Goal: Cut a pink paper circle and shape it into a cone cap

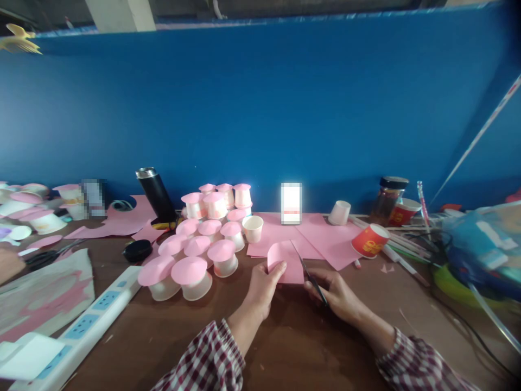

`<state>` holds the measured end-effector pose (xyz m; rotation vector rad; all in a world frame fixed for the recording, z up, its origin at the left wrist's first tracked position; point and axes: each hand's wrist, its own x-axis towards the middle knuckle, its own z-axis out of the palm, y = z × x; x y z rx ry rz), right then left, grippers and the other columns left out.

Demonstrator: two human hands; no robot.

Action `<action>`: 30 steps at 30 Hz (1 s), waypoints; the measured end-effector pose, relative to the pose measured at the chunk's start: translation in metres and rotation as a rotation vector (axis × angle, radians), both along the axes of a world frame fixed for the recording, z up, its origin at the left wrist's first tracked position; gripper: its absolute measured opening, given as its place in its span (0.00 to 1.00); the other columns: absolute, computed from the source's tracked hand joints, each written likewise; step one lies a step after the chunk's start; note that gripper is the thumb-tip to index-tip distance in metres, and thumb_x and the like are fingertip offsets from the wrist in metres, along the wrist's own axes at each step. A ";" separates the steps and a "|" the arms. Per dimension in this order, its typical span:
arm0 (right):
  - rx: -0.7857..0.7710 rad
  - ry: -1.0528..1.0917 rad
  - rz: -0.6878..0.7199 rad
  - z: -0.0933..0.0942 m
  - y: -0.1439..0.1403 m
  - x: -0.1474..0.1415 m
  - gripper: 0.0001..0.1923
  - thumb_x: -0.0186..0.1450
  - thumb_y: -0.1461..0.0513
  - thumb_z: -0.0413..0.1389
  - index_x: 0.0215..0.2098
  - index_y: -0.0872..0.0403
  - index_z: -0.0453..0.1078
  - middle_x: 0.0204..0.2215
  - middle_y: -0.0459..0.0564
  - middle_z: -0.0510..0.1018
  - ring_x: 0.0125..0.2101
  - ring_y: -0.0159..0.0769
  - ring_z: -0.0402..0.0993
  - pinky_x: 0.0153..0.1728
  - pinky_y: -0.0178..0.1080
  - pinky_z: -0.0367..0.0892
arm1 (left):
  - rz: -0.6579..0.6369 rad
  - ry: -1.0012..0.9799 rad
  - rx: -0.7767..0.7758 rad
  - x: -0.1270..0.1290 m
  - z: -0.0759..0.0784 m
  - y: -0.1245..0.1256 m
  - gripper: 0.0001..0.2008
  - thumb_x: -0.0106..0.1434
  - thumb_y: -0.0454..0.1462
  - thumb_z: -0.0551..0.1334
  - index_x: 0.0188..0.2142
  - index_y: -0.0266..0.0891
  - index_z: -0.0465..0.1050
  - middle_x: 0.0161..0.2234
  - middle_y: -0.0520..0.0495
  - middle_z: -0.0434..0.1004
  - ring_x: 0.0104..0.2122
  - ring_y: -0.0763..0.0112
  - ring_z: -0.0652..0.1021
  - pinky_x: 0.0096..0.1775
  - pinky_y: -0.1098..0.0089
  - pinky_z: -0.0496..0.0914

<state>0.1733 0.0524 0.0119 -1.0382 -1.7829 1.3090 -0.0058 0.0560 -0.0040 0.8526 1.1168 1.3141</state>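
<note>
A small piece of pink paper (291, 271) with a rounded upper left corner is pinched in my left hand (262, 288), thumb on top. My right hand (331, 296) grips a pair of dark scissors (316, 285), their blades at the paper's right edge. Whether the blades are apart cannot be made out. Larger pink sheets (271, 236) lie flat just behind. Left of my hands stand several upturned paper cups with pink cone tops, such as this cone-topped cup (191, 271). An upright white paper cup (253, 229) is beside them.
A power strip (91, 323) lies at the left, near a black bottle (157, 195) and a black lid (137, 250). At the right are a red paper cup (370, 240), a dark-lidded jar (388, 201) and a blue plastic bag (484, 244). Part of another person's hand (10, 263) shows far left.
</note>
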 end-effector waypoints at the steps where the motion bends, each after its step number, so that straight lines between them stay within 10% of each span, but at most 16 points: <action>1: 0.002 0.006 0.002 0.001 0.000 0.000 0.16 0.60 0.53 0.57 0.34 0.59 0.69 0.20 0.43 0.67 0.21 0.26 0.61 0.21 0.30 0.58 | -0.008 0.003 -0.003 0.000 0.001 0.000 0.19 0.48 0.47 0.68 0.28 0.31 0.74 0.23 0.47 0.74 0.23 0.73 0.71 0.27 0.72 0.64; 30: 0.005 0.023 0.011 0.004 0.001 0.001 0.22 0.59 0.50 0.57 0.39 0.60 0.71 0.20 0.44 0.67 0.21 0.27 0.60 0.21 0.31 0.56 | -0.037 -0.022 0.010 0.000 0.002 -0.001 0.21 0.47 0.48 0.67 0.31 0.31 0.75 0.24 0.45 0.75 0.25 0.69 0.74 0.28 0.70 0.66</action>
